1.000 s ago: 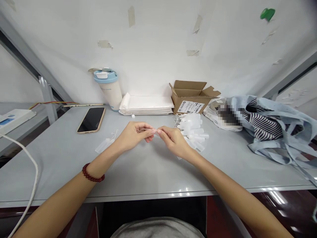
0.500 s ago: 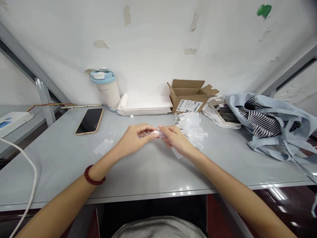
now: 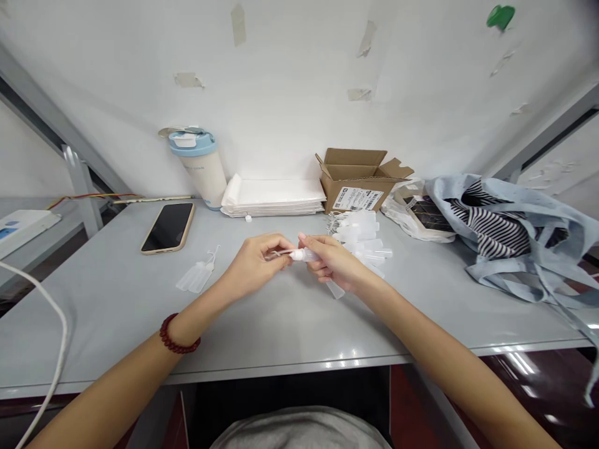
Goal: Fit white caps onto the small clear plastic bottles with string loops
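Observation:
Over the middle of the desk, my right hand [image 3: 334, 263] is closed round a small translucent plastic bottle [image 3: 309, 254] lying sideways, its white cap [image 3: 296, 255] pointing left. My left hand [image 3: 257, 262] is pinched at the cap end, a thin white string [image 3: 279, 252] showing between thumb and fingers. Whether its fingertips touch the cap, I cannot tell. Behind and beside my right hand lies a pile of translucent plastic pieces [image 3: 362, 234] with white strings, partly hidden by that hand. Several similar pieces [image 3: 196, 276] lie left of my left wrist.
Along the wall stand a tumbler [image 3: 203, 171], a stack of white envelopes [image 3: 276, 198] and an open cardboard box [image 3: 353, 184]. A phone [image 3: 168, 229] lies at left, a small white cap [image 3: 248, 218] before the envelopes. A blue cloth bag [image 3: 510, 231] fills the right side.
My right thumb has lifted off the bottle's cap end, and more of the bottle and cap now shows between my hands. The left hand stays nearly in place.

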`<action>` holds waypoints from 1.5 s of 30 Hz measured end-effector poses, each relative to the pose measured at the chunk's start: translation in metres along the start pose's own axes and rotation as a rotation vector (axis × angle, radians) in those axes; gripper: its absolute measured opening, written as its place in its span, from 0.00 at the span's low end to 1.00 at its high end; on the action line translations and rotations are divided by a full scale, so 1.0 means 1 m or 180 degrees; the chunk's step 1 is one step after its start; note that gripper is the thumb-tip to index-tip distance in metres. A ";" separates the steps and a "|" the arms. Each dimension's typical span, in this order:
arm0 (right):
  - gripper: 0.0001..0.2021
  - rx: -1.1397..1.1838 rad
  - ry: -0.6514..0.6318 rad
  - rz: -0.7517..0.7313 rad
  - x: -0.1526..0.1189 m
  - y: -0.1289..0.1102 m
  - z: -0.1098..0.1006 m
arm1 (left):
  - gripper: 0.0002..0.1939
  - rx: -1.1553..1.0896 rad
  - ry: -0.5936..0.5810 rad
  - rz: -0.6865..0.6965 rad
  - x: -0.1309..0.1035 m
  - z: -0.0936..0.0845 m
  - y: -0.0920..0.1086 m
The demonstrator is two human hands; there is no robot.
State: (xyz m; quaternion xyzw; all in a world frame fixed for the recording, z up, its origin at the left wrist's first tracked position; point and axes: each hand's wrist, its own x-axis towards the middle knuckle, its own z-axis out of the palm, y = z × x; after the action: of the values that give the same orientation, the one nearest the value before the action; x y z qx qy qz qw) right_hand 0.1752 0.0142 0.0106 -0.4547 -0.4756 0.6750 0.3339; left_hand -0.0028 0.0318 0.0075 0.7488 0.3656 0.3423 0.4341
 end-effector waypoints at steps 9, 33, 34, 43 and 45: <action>0.22 -0.0129 0.0393 -0.0336 0.003 0.002 0.001 | 0.12 0.0411 -0.0254 -0.0043 -0.001 -0.002 0.006; 0.17 -0.0464 0.0145 -0.1268 -0.002 0.011 0.004 | 0.15 0.0383 0.0173 0.0333 -0.006 -0.013 0.015; 0.18 -0.0217 -0.0011 -0.1065 -0.001 0.010 0.003 | 0.14 0.0450 0.0192 0.0368 -0.006 -0.013 0.015; 0.11 -0.2065 0.1036 -0.2402 -0.001 0.015 0.008 | 0.18 0.0306 0.0220 0.0106 0.000 -0.011 0.010; 0.10 -0.2629 0.1266 -0.2926 0.001 0.020 0.007 | 0.21 0.0270 0.0107 0.0003 0.001 -0.012 0.009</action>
State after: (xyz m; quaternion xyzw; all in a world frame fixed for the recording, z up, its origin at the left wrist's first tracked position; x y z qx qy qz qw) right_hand 0.1678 0.0060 -0.0076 -0.4121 -0.7712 0.1277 0.4681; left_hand -0.0095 0.0343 0.0202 0.7608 0.3867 0.3392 0.3957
